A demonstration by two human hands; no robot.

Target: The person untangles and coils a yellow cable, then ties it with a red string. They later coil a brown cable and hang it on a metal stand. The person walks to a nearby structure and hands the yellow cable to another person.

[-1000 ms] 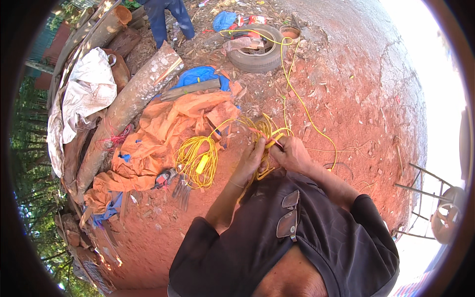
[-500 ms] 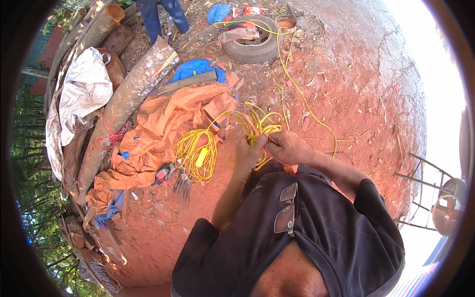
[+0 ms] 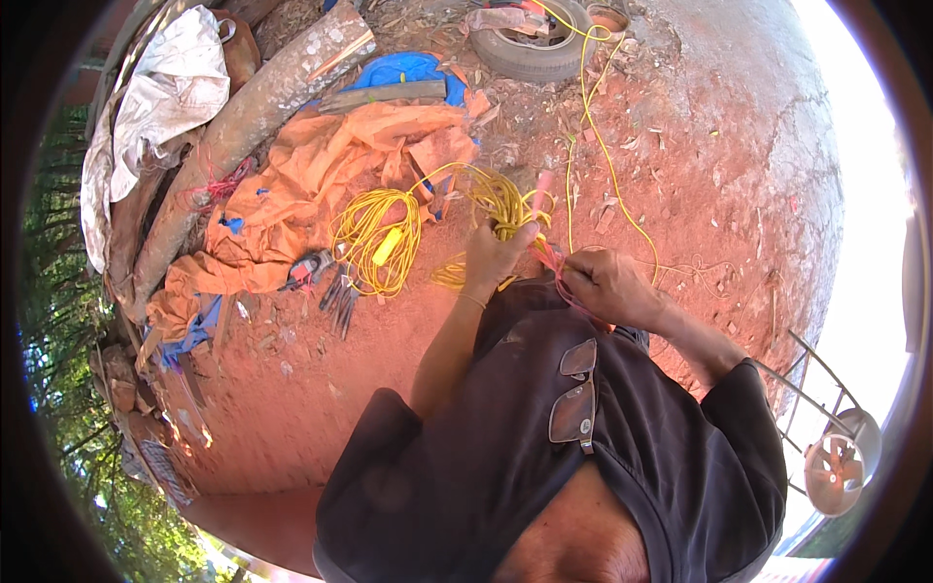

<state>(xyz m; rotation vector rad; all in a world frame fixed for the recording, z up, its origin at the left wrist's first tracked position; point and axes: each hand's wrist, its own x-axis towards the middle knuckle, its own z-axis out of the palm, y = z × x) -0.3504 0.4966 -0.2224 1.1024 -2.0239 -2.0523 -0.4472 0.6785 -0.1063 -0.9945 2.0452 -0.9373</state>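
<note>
My left hand [image 3: 492,255] is closed around a gathered bundle of yellow cord [image 3: 501,199]. A short pink piece [image 3: 541,190], whose kind I cannot make out, sticks up beside the thumb. My right hand [image 3: 614,287] is closed on pink-red string [image 3: 551,260], which runs to the bundle beside my left hand; a loose end hangs by my dark shirt. A second coil of yellow cord [image 3: 364,233] lies at the left, with a bright yellow block [image 3: 387,247] on it. One strand joins this coil to the bundle.
An orange tarp [image 3: 321,175] with blue patches spreads at the left, beside a thick log [image 3: 262,126] and a whitish sack [image 3: 175,87]. Dark tools [image 3: 338,299] lie near the coil. A tire [image 3: 530,60] stands far ahead, yellow cord trailing from it. A metal-legged stand [image 3: 821,384] is at right.
My right hand has moved away from my left, drawing the pink-red string out to the right. The view has tipped nearer, so the tire sits higher and the other person's legs are nearly gone.
</note>
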